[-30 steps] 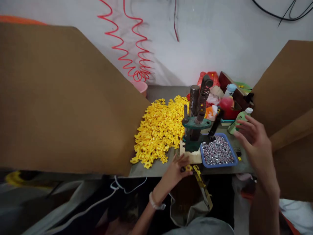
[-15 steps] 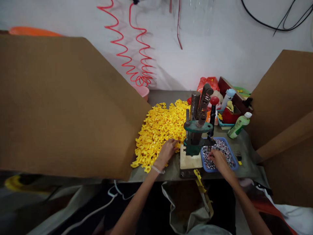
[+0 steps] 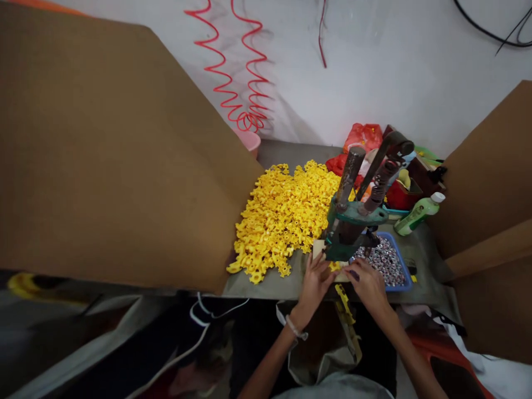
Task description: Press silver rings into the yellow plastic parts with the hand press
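My left hand is closed at the left front of the green hand press. Its fingers hold a small yellow plastic piece over the pale base block. From the right, my right hand meets it with fingertips pinched beside that piece; what they pinch is too small to make out. A blue tray of small shiny metal parts lies just beyond my right hand. To the left of the press spreads a large heap of yellow plastic pieces.
Cardboard panels wall both sides. A green bottle, a red container and red bags stand at the back right. Below the table edge hangs an open cloth bag. A red coiled hose hangs along the wall.
My left hand has left the heap and my right hand the metal parts. Both have come together at the press base with a yellow piece. The view has shifted.
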A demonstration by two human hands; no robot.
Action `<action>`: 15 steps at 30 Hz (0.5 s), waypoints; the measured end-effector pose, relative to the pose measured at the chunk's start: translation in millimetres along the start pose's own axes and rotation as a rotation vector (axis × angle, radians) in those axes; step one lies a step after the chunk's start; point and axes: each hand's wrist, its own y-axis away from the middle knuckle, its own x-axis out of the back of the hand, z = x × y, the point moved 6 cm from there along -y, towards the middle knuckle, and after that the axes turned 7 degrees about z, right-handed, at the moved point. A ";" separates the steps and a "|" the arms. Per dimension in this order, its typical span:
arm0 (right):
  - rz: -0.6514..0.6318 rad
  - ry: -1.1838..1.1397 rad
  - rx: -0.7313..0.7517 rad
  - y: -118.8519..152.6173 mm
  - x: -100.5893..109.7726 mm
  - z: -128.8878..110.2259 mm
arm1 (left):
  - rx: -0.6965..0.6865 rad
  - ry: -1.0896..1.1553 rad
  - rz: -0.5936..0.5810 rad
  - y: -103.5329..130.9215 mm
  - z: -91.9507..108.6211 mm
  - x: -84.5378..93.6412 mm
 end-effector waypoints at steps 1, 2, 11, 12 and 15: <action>0.002 0.005 0.065 0.4 -1.0 -9.5 | 0.010 0.004 -0.004 0.4 0.3 -0.7; 0.006 0.019 0.127 0.6 -1.3 -17.2 | 0.021 0.010 -0.009 0.2 0.3 -0.5; -0.033 0.215 0.389 2.3 -3.7 -34.7 | 0.032 0.038 -0.013 -2.3 1.8 4.3; -0.024 0.211 0.385 3.9 0.3 -38.3 | 0.028 0.040 0.001 -1.8 1.5 4.1; 0.096 0.148 0.369 4.1 36.1 -58.5 | 0.029 0.068 0.047 -1.1 -0.4 2.1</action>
